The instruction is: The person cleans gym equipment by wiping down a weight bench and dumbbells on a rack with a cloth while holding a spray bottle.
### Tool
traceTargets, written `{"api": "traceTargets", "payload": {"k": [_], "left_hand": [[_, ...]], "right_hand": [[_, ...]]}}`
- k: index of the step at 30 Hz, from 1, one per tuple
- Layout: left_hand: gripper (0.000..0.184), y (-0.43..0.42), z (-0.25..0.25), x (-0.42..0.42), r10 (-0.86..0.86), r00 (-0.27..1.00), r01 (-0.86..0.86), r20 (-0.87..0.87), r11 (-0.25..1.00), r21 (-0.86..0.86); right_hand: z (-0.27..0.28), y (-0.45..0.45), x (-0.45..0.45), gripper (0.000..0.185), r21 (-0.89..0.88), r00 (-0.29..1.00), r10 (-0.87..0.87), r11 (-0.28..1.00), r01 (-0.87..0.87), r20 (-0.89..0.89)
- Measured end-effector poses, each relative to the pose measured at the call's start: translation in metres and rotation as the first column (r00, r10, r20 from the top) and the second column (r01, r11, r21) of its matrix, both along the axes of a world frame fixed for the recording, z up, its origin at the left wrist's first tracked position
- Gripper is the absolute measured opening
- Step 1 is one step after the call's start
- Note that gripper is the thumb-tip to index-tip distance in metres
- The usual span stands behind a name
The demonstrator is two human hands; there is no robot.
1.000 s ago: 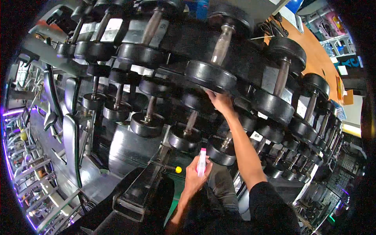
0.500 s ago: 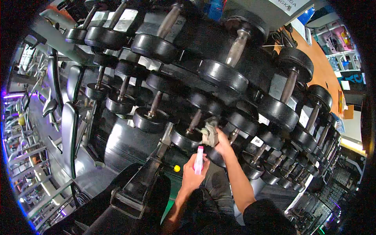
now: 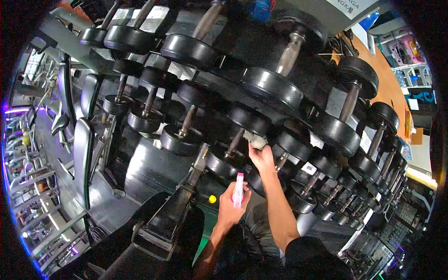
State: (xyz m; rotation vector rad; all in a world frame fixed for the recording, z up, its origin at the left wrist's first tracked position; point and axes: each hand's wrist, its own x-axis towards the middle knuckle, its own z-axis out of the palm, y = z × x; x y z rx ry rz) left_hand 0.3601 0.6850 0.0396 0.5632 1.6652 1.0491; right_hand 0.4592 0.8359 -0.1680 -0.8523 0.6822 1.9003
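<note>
My left hand is closed around a spray bottle with a pink nozzle and a pale body, held upright below the lower row of dumbbells. In my right hand is a bunched grey-white cloth. The cloth presses against the underside of the upper head of a black dumbbell, beside its metal handle. That dumbbell's lower head sits just above the spray nozzle. My right fingertips are partly hidden by the cloth.
Several more dumbbells fill both rack tiers, such as a large one above my right hand. A black bench frame stands at lower left, with a yellow knob near my left hand. Padded benches stand farther left.
My right hand has moved up with the cloth, from near the dumbbell's lower head to under its upper head. My left hand with the spray bottle has hardly moved.
</note>
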Motion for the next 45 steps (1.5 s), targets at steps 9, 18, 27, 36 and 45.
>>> {"api": "traceTargets", "payload": {"k": [9,18,27,36,45], "left_hand": [[0.025,0.002,0.004,-0.004,0.155,0.988,-0.153,-0.012,0.984,0.089],[0.027,-0.006,-0.007,-0.016,0.278,0.96,-0.27,-0.041,0.953,0.139],[0.024,0.003,0.009,-0.017,0.272,0.961,-0.264,-0.051,0.956,0.127],[0.024,0.003,-0.009,-0.012,0.066,0.992,-0.06,-0.11,0.997,0.054],[0.023,0.001,-0.02,-0.001,0.03,0.998,-0.033,-0.051,0.998,-0.058]], "right_hand": [[0.058,-0.042,-0.007,0.037,0.101,0.802,0.596,0.796,-0.596,0.035],[-0.049,0.012,-0.142,0.031,0.122,0.959,-0.128,0.979,0.163,-0.254],[0.026,0.009,-0.077,0.031,-0.037,0.972,0.064,0.997,-0.074,-0.228],[0.098,-0.052,0.003,0.042,0.109,0.984,-0.025,0.994,0.006,0.175],[0.135,-0.083,0.081,0.059,0.16,0.931,0.259,0.938,-0.306,0.259]]}}
